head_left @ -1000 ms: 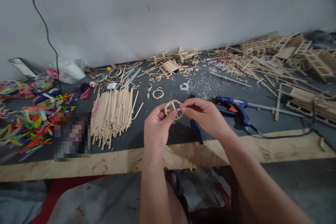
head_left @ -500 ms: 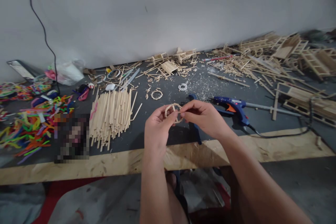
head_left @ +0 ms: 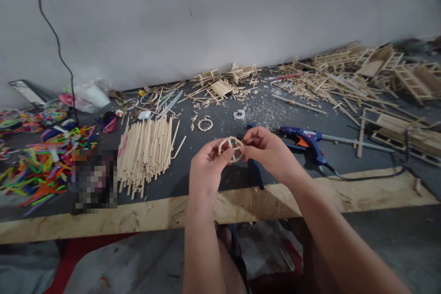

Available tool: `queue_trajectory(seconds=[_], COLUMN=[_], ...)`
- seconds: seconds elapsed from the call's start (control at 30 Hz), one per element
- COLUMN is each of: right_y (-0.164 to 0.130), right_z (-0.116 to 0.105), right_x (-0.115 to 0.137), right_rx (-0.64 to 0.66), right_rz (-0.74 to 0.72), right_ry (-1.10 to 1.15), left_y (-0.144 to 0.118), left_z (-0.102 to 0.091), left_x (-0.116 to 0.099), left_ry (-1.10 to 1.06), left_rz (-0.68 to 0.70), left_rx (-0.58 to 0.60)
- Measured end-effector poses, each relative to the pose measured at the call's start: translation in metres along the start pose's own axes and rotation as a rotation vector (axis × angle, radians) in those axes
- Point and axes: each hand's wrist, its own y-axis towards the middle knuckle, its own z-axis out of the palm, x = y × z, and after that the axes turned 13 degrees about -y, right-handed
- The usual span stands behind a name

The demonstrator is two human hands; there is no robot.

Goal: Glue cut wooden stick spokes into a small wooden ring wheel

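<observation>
Over the table's front edge, my left hand (head_left: 207, 165) holds a small ring made of wooden stick pieces (head_left: 230, 138), its thumb and fingers closed on the left side. A light stick piece crosses the inside of this ring. From the right, my right hand (head_left: 267, 152) pinches a short wooden stick piece (head_left: 237, 148) at the ring; its far end reaches my left thumb. The fingers partly hide where the pieces meet. A second wooden ring (head_left: 205, 124) lies flat on the table beyond my hands, with a white notched ring (head_left: 239, 114) to its right.
A blue glue gun (head_left: 310, 140) with a glue stick lies right of my hands, its cord trailing right. Left are a pile of wooden sticks (head_left: 148, 154) and colourful pipe cleaners (head_left: 44, 161). Stick scraps and small wooden models (head_left: 222, 87) lie along the wall.
My right hand has shifted slightly right, and more of the ring and the short stick piece shows between the hands. My left hand keeps its hold on the ring.
</observation>
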Motion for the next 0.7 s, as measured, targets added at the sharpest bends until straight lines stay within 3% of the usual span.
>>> queue_trajectory(seconds=[0.33,0.57,0.7], right_y=[0.0,-0.003,-0.014], right_z=[-0.002,-0.005,-0.019], right_x=[-0.001,-0.002,0.001], right_rx=[-0.008,0.002,-0.06], right_rz=[0.029,0.03,0.037], right_ry=[-0.019,-0.042,-0.063], left_y=[0.0,0.003,0.004], left_z=[0.0,0.005,0.005], left_x=[0.003,0.005,0.006], left_ry=[0.009,-0.003,0.029], left_rz=[-0.011,-0.067,-0.081], left_rx=[0.032,-0.03,-0.048])
